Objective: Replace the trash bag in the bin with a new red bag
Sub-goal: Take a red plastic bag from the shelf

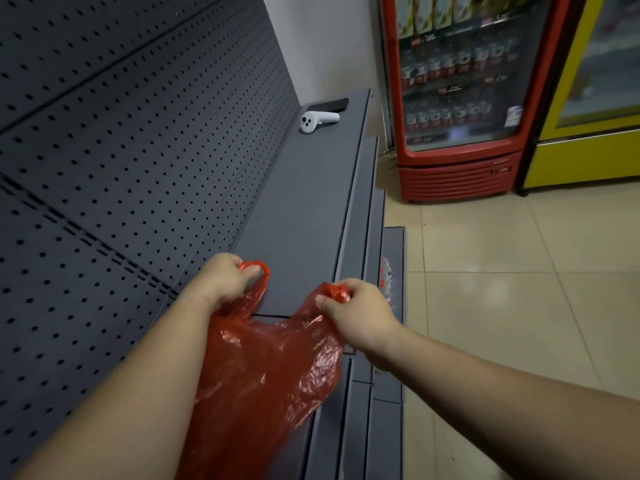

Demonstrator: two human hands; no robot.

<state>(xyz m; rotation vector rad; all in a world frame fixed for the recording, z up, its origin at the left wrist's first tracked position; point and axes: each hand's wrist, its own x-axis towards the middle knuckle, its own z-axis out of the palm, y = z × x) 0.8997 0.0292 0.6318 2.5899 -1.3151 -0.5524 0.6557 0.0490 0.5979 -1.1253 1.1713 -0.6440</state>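
Observation:
A red plastic bag point(266, 372) hangs between my two hands above a dark grey shelf point(304, 209). My left hand point(227, 277) is closed around one looped handle. My right hand point(356, 308) pinches the other handle, bunched up in the fingers. The bag's body sags down between my forearms, and its lower end is hidden behind my left arm. No bin is in view.
A grey pegboard wall point(121, 133) rises on the left. A white controller point(317, 120) and a black phone point(329, 105) lie at the shelf's far end. A red drinks fridge point(460, 98) and a yellow fridge point(595, 98) stand on the tiled floor point(502, 289). Bottles point(386, 278) lie on a lower shelf.

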